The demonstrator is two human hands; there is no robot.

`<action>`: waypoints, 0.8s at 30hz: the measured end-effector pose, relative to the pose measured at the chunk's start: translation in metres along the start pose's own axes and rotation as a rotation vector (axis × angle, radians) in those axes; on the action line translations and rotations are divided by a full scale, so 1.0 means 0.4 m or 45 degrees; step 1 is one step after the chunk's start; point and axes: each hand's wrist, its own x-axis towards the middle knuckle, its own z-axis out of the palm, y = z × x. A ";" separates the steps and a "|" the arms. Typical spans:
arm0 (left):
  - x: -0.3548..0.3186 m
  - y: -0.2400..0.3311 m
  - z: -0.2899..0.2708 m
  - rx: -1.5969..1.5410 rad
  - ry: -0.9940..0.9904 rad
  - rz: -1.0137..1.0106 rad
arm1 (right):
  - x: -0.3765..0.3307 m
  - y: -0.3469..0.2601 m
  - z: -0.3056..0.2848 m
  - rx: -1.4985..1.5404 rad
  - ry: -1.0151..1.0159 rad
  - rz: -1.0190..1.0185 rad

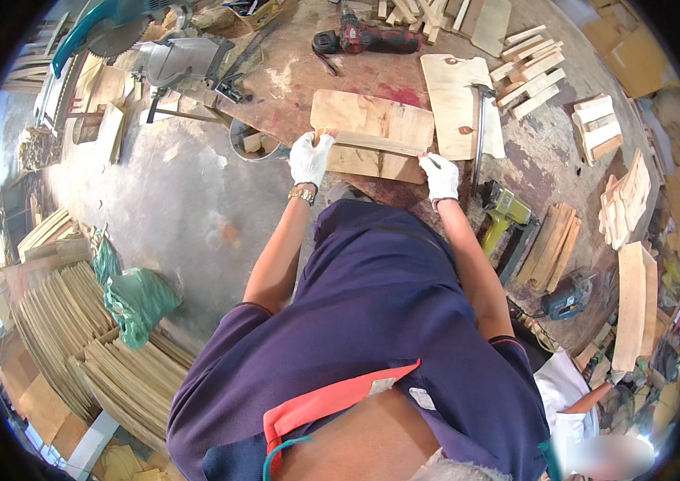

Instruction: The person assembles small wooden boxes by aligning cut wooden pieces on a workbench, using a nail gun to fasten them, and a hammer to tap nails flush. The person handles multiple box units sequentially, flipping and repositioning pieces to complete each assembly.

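My left hand [308, 158], in a white glove with a watch at the wrist, is closed on the left end of a narrow wooden strip [378, 143]. At the strip's other end, my right hand [441, 175], also gloved, has its fingers pinched together on it. The strip lies across a pale wooden board with rounded corners [372, 114]. Part of another wooden piece [372, 163] shows on the near side of the strip. Just right of my right hand is a rounded board with two knots [450, 96], and a long dark metal bar [479, 140] lies over it.
A red and black cordless drill [372, 38] lies at the far side. To the right are a yellow-green nail gun [505, 210], stacked wood strips [550, 244] and a jigsaw [568, 298]. A mitre saw [115, 36] stands far left. Another person's arm [590, 398] shows lower right.
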 end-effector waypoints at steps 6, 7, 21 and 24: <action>-0.008 0.016 -0.006 0.160 0.057 0.043 | -0.076 -0.074 -0.152 -0.577 0.522 -0.625; -0.012 0.018 -0.006 0.177 0.072 0.053 | -0.104 -0.080 -0.188 -0.635 0.684 -0.678; -0.035 0.045 -0.008 0.236 0.183 0.184 | -0.200 0.035 -0.348 -1.169 0.842 0.369; -0.041 0.047 -0.011 0.231 0.137 0.125 | -0.195 0.053 -0.385 -1.144 0.777 0.201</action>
